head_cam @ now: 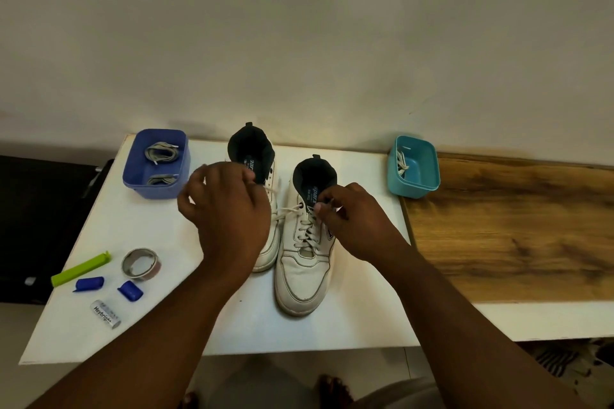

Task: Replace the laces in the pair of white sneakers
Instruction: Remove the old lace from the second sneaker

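1. The left hand point(229, 212) pinches one end of the cream lace point(307, 229) between thumb and curled fingers point(196, 191); the end runs taut from the top eyelet to that grip, probably so it can be drawn out of the eyelet
2. The right hand point(352, 216) pinches at the other top eyelet beside the tongue, fingers point(324, 209) curled in; what exactly they nip is partly hidden. I judge it steadies the upper against the pull
3. The right sneaker point(304, 262) lies just below the fingers of both hands on the white tabletop point(159, 236), toe toward the person, laces crossed flat and woven
4. The left sneaker point(265, 242) stands touching it, under the left hand, eyelets bare as far as can be seen, dark lining showing
5. The blue tub point(156, 164), left of the left fingers, holds grey coiled laces point(161, 153), likely the replacements; the teal tub point(413, 166), right of the right fingers, holds a cream lace, likely a removed one
6. Leather looks smooth, scuffed and stitched; tubs are hard, rounded plastic
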Available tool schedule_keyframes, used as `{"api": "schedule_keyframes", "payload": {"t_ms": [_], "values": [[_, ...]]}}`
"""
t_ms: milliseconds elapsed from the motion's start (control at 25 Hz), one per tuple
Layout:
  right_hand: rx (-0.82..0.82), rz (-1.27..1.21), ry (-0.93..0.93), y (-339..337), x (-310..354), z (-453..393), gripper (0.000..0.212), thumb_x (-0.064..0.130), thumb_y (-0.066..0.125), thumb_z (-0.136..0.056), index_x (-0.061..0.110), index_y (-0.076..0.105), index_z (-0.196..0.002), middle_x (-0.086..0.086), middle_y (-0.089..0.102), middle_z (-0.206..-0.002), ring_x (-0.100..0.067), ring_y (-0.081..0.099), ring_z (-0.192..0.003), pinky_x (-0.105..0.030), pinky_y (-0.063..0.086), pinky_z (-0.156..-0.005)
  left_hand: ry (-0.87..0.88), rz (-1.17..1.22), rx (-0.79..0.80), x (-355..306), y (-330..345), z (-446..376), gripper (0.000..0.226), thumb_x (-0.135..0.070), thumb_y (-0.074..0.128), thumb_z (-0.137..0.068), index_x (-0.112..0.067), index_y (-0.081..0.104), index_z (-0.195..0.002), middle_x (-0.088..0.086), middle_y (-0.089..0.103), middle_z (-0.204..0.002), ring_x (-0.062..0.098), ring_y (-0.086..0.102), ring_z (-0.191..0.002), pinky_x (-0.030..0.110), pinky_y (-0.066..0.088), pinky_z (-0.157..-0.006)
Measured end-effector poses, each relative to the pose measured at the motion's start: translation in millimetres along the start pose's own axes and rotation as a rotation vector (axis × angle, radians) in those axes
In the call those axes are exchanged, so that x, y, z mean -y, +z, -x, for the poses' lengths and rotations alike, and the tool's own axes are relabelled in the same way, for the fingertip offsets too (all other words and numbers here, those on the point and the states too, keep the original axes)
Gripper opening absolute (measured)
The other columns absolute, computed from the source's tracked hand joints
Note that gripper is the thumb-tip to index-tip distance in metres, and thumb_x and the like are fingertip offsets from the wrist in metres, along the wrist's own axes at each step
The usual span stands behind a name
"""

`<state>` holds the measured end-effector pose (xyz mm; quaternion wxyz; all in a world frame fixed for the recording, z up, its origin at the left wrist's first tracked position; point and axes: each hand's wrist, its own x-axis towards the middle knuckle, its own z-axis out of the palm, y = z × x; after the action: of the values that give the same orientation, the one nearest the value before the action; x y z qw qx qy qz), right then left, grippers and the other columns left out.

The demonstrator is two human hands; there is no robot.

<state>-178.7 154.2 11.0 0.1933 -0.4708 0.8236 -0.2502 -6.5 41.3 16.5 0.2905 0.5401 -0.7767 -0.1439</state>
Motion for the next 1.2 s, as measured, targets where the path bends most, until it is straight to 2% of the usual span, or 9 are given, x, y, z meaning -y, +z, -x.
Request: {"api": "schedule_keyframes", "payload": {"t_ms": [120, 240, 400, 520, 720, 800, 960, 1080, 1200], "values": [[-0.044, 0.077, -0.044, 3.9, 7.0, 1.7, 0.036, 0.044, 0.065, -0.097, 0.033, 0.064, -0.132, 0.006, 0.045, -0.118, -0.011, 0.055, -0.1, -0.022, 0.045, -0.081, 0.245, -0.074, 0.101, -9.3, 4.6, -2.0, 0.065, -0.011, 0.056, -0.081, -0.03, 0.048, -0.143, 0.005, 0.043, -0.149, 0.033, 0.027, -0.145, 0.055, 0.022, -0.114], [-0.053, 0.23, -0.131, 13.1, 14.3, -2.5, 0.033, 0.035, 0.063, -0.099, 0.028, 0.066, -0.131, -0.002, 0.043, -0.139, -0.021, 0.044, -0.124, -0.027, 0.042, -0.094, 0.444, -0.142, 0.272, -14.2, 19.5, -0.2, 0.061, -0.01, 0.062, -0.084, -0.04, 0.057, -0.137, -0.001, 0.049, -0.145, 0.031, 0.029, -0.145, 0.052, 0.022, -0.113], [-0.135, 0.097, -0.085, 21.3, 14.9, -1.6, 0.012, 0.026, 0.066, -0.097, 0.024, 0.072, -0.107, 0.0, 0.043, -0.148, -0.022, 0.039, -0.13, -0.032, 0.042, -0.101, 0.421, -0.204, 0.318, -7.3, 27.6, -0.6, 0.025, -0.029, 0.056, -0.094, -0.038, 0.064, -0.116, -0.01, 0.063, -0.119, 0.025, 0.038, -0.136, 0.054, 0.018, -0.112], [-0.208, 0.074, -0.063, 14.8, 12.7, -2.7, 0.009, 0.027, 0.065, -0.099, 0.026, 0.072, -0.104, 0.001, 0.045, -0.149, -0.021, 0.036, -0.134, -0.035, 0.041, -0.105, 0.379, -0.133, 0.342, -5.6, 28.2, -5.5, 0.019, -0.035, 0.047, -0.1, -0.037, 0.062, -0.112, -0.011, 0.065, -0.117, 0.025, 0.04, -0.138, 0.058, 0.012, -0.115], [-0.053, 0.193, -0.093, 25.4, 10.7, -2.9, 0.016, 0.039, 0.065, -0.098, 0.034, 0.075, -0.11, 0.005, 0.037, -0.162, -0.025, 0.014, -0.155, -0.046, 0.013, -0.123, 0.294, -0.053, 0.396, -7.3, 29.8, -7.5, 0.022, -0.034, 0.045, -0.105, -0.038, 0.065, -0.112, -0.011, 0.066, -0.126, 0.023, 0.029, -0.149, 0.059, -0.005, -0.117], [-0.186, 0.041, -0.063, 27.7, 9.3, -2.2, 0.009, 0.036, 0.068, -0.096, 0.035, 0.076, -0.1, 0.007, 0.046, -0.155, -0.021, 0.027, -0.151, -0.043, 0.021, -0.119, 0.286, -0.022, 0.397, -3.4, 31.2, -10.8, 0.023, -0.036, 0.045, -0.105, -0.038, 0.067, -0.11, -0.011, 0.067, -0.124, 0.022, 0.028, -0.15, 0.06, -0.006, -0.118], [-0.408, -0.335, 0.255, 22.9, 2.7, 1.9, 0.008, 0.027, 0.068, -0.096, 0.034, 0.07, -0.099, 0.003, 0.054, -0.139, -0.019, 0.048, -0.136, -0.038, 0.043, -0.107, 0.233, 0.034, 0.369, -2.1, 33.3, -11.4, 0.024, -0.036, 0.045, -0.105, -0.037, 0.069, -0.102, -0.011, 0.07, -0.119, 0.02, 0.032, -0.149, 0.06, -0.004, -0.118], [-0.332, 0.031, 0.06, 25.0, -1.2, 4.6, 0.04, 0.027, 0.063, -0.096, 0.032, 0.06, -0.135, -0.006, 0.035, -0.159, -0.028, 0.026, -0.152, -0.046, 0.023, -0.121, 0.245, 0.048, 0.373, -2.9, 31.3, -10.0, 0.021, -0.031, 0.05, -0.104, -0.038, 0.069, -0.107, -0.011, 0.069, -0.121, 0.021, 0.029, -0.15, 0.06, -0.006, -0.118], [-0.195, 0.292, -0.138, 28.0, 10.6, -4.5, 0.028, 0.035, 0.057, -0.101, 0.032, 0.068, -0.127, -0.003, 0.034, -0.164, -0.03, 0.009, -0.158, -0.049, 0.002, -0.124, 0.281, 0.017, 0.41, -1.9, 27.5, -12.4, 0.023, -0.024, 0.055, -0.101, -0.039, 0.067, -0.114, -0.011, 0.067, -0.127, 0.021, 0.022, -0.153, 0.06, -0.008, -0.119]]}}
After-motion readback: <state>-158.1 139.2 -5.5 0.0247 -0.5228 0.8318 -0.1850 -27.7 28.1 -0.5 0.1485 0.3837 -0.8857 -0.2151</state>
